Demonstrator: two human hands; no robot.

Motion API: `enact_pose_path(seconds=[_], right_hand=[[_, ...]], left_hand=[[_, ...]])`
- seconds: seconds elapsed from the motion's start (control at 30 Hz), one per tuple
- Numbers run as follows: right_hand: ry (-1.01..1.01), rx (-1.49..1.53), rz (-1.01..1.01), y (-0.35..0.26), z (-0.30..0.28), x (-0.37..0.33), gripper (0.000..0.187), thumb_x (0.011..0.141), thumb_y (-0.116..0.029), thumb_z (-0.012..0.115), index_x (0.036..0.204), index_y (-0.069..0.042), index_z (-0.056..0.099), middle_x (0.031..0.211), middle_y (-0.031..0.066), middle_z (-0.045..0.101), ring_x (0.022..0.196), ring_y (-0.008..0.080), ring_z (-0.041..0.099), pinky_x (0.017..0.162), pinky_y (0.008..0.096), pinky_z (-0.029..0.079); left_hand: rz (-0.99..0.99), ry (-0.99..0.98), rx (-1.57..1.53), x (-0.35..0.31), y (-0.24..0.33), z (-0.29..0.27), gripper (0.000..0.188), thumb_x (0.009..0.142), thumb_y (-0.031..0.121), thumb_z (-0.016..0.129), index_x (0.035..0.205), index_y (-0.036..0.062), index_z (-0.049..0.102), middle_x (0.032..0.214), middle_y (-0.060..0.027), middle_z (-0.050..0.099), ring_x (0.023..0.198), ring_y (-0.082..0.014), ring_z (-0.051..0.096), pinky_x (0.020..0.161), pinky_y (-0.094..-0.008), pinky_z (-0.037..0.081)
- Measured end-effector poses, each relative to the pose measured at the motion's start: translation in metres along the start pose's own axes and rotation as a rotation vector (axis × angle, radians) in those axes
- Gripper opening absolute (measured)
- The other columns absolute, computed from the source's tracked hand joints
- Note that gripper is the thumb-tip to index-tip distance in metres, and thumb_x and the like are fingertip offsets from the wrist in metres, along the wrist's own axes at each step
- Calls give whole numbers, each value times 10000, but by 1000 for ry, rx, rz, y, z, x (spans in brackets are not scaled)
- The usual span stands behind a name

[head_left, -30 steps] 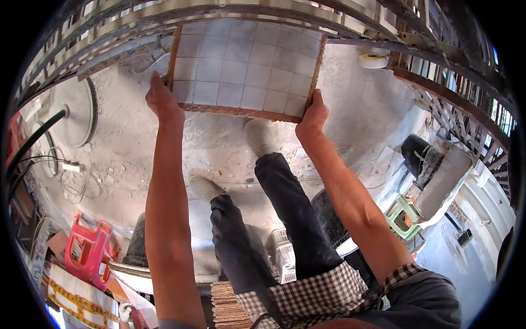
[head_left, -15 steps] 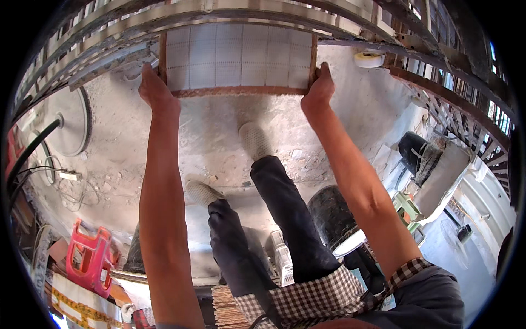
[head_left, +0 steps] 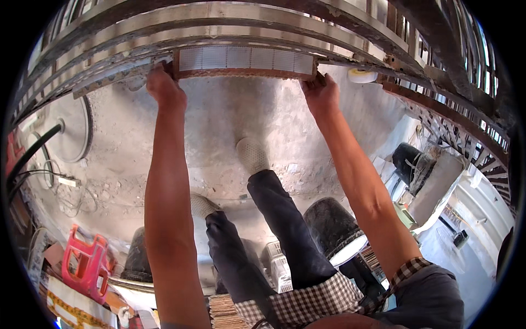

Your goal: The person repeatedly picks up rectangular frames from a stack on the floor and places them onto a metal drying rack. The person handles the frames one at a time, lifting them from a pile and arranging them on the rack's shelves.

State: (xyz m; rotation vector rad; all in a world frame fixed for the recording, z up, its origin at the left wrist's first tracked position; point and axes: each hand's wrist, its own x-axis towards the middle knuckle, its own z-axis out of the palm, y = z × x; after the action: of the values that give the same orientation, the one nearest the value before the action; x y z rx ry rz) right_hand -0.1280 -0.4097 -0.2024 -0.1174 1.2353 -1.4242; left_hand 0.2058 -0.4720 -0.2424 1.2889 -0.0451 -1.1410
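A wooden-framed tray (head_left: 246, 73) with a white gridded panel sits partly inside the slatted rack (head_left: 235, 23) in front of me. Only its near strip shows; the rack's bars hide the rest. My left hand (head_left: 166, 90) is closed at the tray's left end. At the right end, my right hand (head_left: 321, 94) holds the near corner, fingers curled by the frame. Both arms reach far forward.
A roll of tape (head_left: 362, 75) lies by the rack at right. A pink stool (head_left: 86, 263) stands at lower left, below a round disc (head_left: 68, 129). Dark buckets (head_left: 332, 225) flank my legs. Cables (head_left: 68, 181) and debris lie on the floor at left.
Both hands have pushed the tray forward into the rack, so much less of its white panel shows. My right hand has dropped slightly lower against the corner.
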Motion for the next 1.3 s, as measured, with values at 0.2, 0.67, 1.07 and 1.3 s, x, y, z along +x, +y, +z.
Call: enact_pose_path(seconds=[0.2, 0.67, 1.07, 1.3], right_hand=[[69, -180, 152, -4, -1, -19, 320, 935, -184, 386, 1038, 71, 549, 982, 180, 597, 889, 289, 567, 847, 380, 471], [-118, -67, 48, -7, 0, 16, 268, 968, -165, 380, 1050, 48, 521, 1000, 173, 603, 917, 287, 595, 852, 395, 500], [41, -382, 321, -21, -18, -53, 416, 961, -230, 383, 1234, 81, 340, 1219, 297, 472, 1086, 401, 519, 931, 453, 458], [66, -716, 614, 4, -30, -206, 321, 897, -82, 459, 1164, 95, 430, 950, 211, 576, 800, 274, 601, 743, 362, 533]], left_hand=[[-304, -162, 148, -44, 6, -3, 286, 931, 208, 419, 969, -55, 524, 802, -136, 600, 608, -227, 604, 554, -320, 507], [-138, -137, 128, -19, -13, 25, 309, 963, 191, 354, 990, -60, 533, 818, -160, 604, 607, -229, 605, 556, -336, 549], [-265, -141, 180, -103, 15, -40, 527, 924, 456, 454, 1154, -18, 452, 971, -183, 632, 631, -225, 623, 539, -304, 501], [-519, 114, 238, -308, 60, -175, 389, 939, 327, 418, 1088, -12, 540, 905, -136, 650, 619, -157, 596, 533, -264, 459]])
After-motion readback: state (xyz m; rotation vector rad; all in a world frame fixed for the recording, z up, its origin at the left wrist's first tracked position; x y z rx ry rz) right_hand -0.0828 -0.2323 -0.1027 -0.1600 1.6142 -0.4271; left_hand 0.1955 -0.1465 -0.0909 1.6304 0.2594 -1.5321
